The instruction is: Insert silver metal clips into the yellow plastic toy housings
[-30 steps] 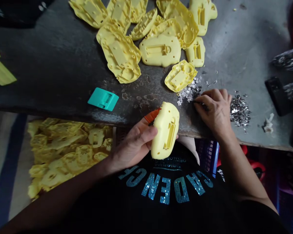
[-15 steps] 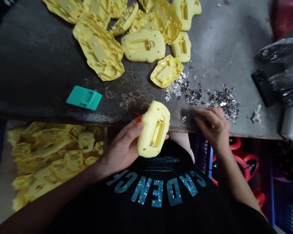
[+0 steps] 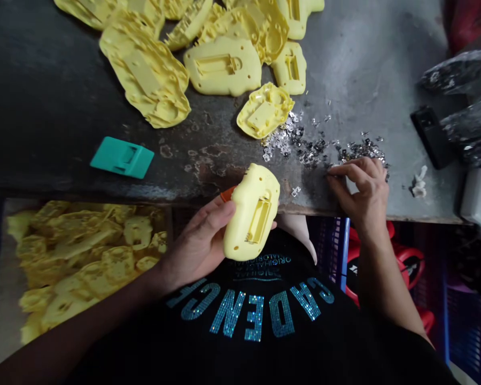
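My left hand (image 3: 200,238) is closed round a yellow plastic shell (image 3: 251,214), held tilted in front of my chest at the table edge. Its outer face, with a long battery slot, is towards me. An orange band (image 3: 227,193) shows at my left fingers. My right hand (image 3: 363,187) rests at the scattered small metal contact pieces (image 3: 315,149), thumb and forefinger tips pinched together. Whatever lies between them is too small to make out. One loose metal contact (image 3: 295,191) lies near the table edge, between my two hands.
Several yellow shells (image 3: 224,67) are heaped at the back of the table (image 3: 361,69). A teal plastic piece (image 3: 121,157) lies at left. On the right are a black phone (image 3: 431,136), a plastic bag (image 3: 471,107) and a white device (image 3: 478,200). Below left, more yellow shells (image 3: 84,256) fill a container.
My right hand has moved right and a little away from me, onto the metal pieces, with its fingertips now together. My left hand keeps the yellow shell almost still. The view has shifted slightly.
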### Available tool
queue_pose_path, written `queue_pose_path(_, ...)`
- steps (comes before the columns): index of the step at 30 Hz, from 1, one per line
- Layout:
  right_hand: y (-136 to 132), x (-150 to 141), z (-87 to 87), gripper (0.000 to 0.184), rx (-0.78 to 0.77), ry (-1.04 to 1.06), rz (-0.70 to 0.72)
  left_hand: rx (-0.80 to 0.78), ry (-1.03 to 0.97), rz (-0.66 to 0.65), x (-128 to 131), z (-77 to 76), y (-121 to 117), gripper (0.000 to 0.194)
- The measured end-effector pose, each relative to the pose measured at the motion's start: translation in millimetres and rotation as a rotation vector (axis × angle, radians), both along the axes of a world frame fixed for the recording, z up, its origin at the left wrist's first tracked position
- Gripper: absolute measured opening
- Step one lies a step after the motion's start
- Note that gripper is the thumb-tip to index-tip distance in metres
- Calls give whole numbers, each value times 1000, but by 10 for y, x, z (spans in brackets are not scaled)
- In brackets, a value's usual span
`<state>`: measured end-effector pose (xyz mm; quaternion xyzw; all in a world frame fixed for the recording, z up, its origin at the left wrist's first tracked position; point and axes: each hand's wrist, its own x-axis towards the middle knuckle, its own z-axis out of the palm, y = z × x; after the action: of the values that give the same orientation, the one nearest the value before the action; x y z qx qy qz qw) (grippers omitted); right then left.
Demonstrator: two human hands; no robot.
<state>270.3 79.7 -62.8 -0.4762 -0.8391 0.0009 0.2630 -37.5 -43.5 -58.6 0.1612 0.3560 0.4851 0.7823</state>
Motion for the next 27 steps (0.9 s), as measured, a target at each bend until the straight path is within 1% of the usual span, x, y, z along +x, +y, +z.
queue_pose_path(2, -146, 49, 23, 9, -60, 16, 29, 35, -17, -28, 17, 28, 16, 57)
queue_pose_path(5, -278, 85, -16, 9, -111, 50, 30, 66, -37, -53, 64, 60, 43, 50)
queue_pose_path(8, -283, 103, -90, 12, -144, 123, 21, 79, -56, -93, 97, 62, 56, 47)
queue_pose_path(11, -251, 101, -97, 8, -171, 146, 26, 79, -76, -144, 109, 45, 61, 52)
queue_pose_path(13, -267, 70, -36, 6, -177, 169, 47, 60, -102, -181, 122, 33, 68, 53)
queue_pose_path(16, -368, -32, 138, 1, -192, 247, 127, 49, -146, -256, 162, 17, 81, 60)
queue_pose_path(19, -488, -175, 329, 10, -222, 349, 267, 38, -177, -288, 208, 1, 83, 69)
queue_pose_path(21, -536, -265, 427, 15, -233, 402, 373, 37, -196, -291, 230, -5, 71, 71)
queue_pose_path(24, -562, -351, 528, 16, -219, 379, 477, 57, -225, -316, 249, -8, 41, 72)
queue_pose_path(27, -572, -371, 602, 19, -202, 287, 519, 83, -252, -333, 257, -14, 10, 71)
